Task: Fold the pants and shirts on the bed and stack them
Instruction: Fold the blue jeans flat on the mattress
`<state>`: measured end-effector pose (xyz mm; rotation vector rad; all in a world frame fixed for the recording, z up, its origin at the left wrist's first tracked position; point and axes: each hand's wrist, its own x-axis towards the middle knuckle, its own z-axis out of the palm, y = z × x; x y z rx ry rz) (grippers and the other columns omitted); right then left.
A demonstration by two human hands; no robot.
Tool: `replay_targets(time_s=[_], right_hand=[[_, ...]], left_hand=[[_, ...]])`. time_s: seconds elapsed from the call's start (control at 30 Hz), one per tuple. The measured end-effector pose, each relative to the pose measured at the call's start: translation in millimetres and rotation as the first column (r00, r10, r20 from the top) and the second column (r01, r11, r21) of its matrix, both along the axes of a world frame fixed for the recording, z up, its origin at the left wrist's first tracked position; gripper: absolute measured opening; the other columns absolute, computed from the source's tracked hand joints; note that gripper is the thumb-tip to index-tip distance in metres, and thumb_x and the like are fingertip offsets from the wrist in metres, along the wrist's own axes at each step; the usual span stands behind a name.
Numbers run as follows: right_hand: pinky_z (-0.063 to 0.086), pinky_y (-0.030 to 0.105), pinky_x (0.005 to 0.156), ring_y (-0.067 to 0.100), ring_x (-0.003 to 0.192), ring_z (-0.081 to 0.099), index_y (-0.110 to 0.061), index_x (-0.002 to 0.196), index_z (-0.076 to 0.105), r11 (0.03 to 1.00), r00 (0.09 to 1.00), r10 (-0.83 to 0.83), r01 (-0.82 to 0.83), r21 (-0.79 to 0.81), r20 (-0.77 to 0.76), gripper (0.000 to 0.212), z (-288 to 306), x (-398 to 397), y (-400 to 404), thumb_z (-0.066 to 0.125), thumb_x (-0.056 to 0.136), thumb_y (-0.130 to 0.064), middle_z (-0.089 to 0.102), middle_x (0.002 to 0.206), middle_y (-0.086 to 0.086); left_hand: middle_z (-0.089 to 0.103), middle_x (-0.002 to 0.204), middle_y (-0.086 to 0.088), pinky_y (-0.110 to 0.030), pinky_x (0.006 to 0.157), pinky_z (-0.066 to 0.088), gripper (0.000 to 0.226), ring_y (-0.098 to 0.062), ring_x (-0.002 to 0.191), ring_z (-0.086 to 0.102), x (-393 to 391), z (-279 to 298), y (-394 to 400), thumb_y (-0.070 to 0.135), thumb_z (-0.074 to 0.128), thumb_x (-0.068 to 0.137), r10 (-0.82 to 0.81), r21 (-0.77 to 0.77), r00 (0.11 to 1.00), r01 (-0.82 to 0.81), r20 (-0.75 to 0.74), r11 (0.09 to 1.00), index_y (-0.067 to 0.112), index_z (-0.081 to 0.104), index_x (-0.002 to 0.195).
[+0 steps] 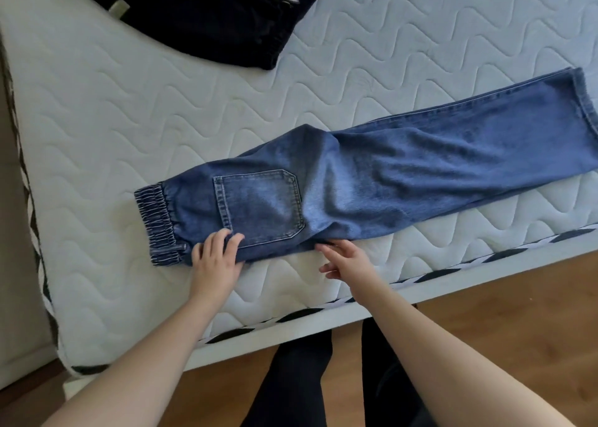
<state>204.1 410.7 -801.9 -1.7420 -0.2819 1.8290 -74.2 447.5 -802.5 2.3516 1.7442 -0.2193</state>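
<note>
A: Head view, item one: blue jeans, folded lengthwise with one leg laid over the other, lying flat on the bed. Elastic waistband at the left, hems at the far right, where they run to the frame edge. One back pocket faces up.

B: Position on the mattress?

A: Along the near edge, slanting away toward the right. The quilted white surface shows all around them.

B: Item two?

A: Dark garment, navy or black, bunched at the far left of the bed, well apart from the jeans. A pale label shows on it. Whether it is a shirt or pants, cannot tell.

B: Hands?

A: Left hand: fingers straight and slightly spread, resting flat on the near edge of the jeans, just right of the waistband and beside the pocket's lower corner. It grips nothing. Right hand: fingers relaxed and extended, fingertips touching the near edge of the jeans below the seat, palm over the bare mattress. No pinch visible.

B: Anything else?

A: Wooden floor near the bed at the right; the person's dark-clad legs stand on it against the bed's near side. Black-and-white striped trim runs along the mattress edge.
</note>
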Motion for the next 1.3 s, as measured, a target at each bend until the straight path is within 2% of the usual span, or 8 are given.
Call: replay_targets(time_s=[0.17,0.33,0.53,0.67,0.8,0.87,1.0,1.3], right_hand=[[0.055,0.024,0.059,0.012,0.064,0.068,-0.014,0.105,0.064,0.996,0.998,-0.06,0.059,-0.066,-0.008,0.012,-4,-36,19,0.062,0.097,-0.022,0.074,0.106,0.0],[0.051,0.022,0.05,0.009,0.059,0.067,-0.009,0.1,0.066,0.988,0.993,-0.118,0.118,-0.101,0.005,0.021,-2,-44,34,0.06,0.098,-0.03,0.077,0.093,0.0],[0.051,0.023,0.051,0.013,0.051,0.062,-0.007,0.073,0.064,0.982,0.988,0.151,-0.144,-0.121,0.044,0.029,-2,-23,18,0.063,0.095,-0.027,0.07,0.072,0.009],[0.051,0.023,0.048,0.013,0.044,0.058,-0.006,0.071,0.064,0.973,0.982,0.163,-0.144,-0.18,0.095,0.034,-4,-26,8,0.065,0.094,-0.032,0.067,0.061,0.007],[0.054,0.022,0.053,0.011,0.055,0.067,-0.009,0.094,0.065,0.985,0.988,0.112,-0.096,-0.146,0.108,0.025,-5,-37,7,0.062,0.096,-0.034,0.074,0.085,0.001],[0.055,0.024,0.055,0.012,0.061,0.069,-0.012,0.105,0.062,0.99,0.995,0.076,-0.067,-0.126,0.066,0.024,-5,-44,8,0.062,0.096,-0.034,0.075,0.092,-0.003],[0.051,0.024,0.051,0.012,0.059,0.07,-0.015,0.101,0.059,0.99,0.998,-0.016,0.024,-0.141,0.055,0.015,-4,-60,12,0.06,0.097,-0.03,0.074,0.092,-0.004],[0.036,0.02,0.04,0.009,0.038,0.039,-0.012,0.081,0.052,0.917,0.913,-0.327,0.368,-0.151,0.244,0.022,-4,-37,19,0.056,0.097,-0.027,0.05,0.057,0.0]], left_hand=[[0.066,0.097,-0.007,-0.045,0.078,0.047,0.035,-0.032,0.091,0.063,-26,8,6,0.0,0.082,0.065,0.126,-0.063,0.99,-0.122,0.064,0.991,0.011,0.069,0.096],[0.066,0.076,-0.005,-0.04,0.066,0.044,0.003,-0.031,0.07,0.063,-49,9,25,0.015,0.068,0.087,0.016,0.082,0.993,-0.026,0.119,0.996,0.012,0.07,0.088],[0.059,0.079,-0.005,-0.041,0.069,0.041,0.038,-0.029,0.073,0.057,-69,7,24,0.04,0.041,0.094,-0.089,0.145,0.993,0.099,-0.072,0.984,0.014,0.066,0.082],[0.055,0.117,-0.018,-0.05,0.083,0.044,0.035,-0.039,0.104,0.054,-75,2,6,0.037,0.062,0.09,0.208,0.167,0.972,-0.224,0.106,0.96,0.009,0.064,0.11],[0.046,0.132,-0.026,-0.052,0.092,0.043,0.064,-0.043,0.118,0.048,-87,2,12,0.03,0.073,0.085,0.735,-0.038,0.583,-0.774,0.346,0.632,0.0,0.045,0.135],[0.058,0.121,-0.02,-0.042,0.088,0.046,0.059,-0.037,0.109,0.057,-97,0,20,0.03,0.076,0.082,0.82,-0.237,0.403,-0.82,0.406,0.521,0.003,0.049,0.127],[0.067,0.108,-0.004,-0.031,0.083,0.047,0.054,-0.023,0.096,0.064,-113,-2,29,0.031,0.081,0.078,0.872,-0.485,0.286,-0.741,0.397,0.464,0.009,0.055,0.12],[0.062,0.104,-0.003,-0.03,0.079,0.038,0.025,-0.024,0.093,0.057,-119,3,46,0.022,0.06,0.094,0.803,-0.349,0.446,-0.736,0.395,0.58,0.011,0.051,0.115]])
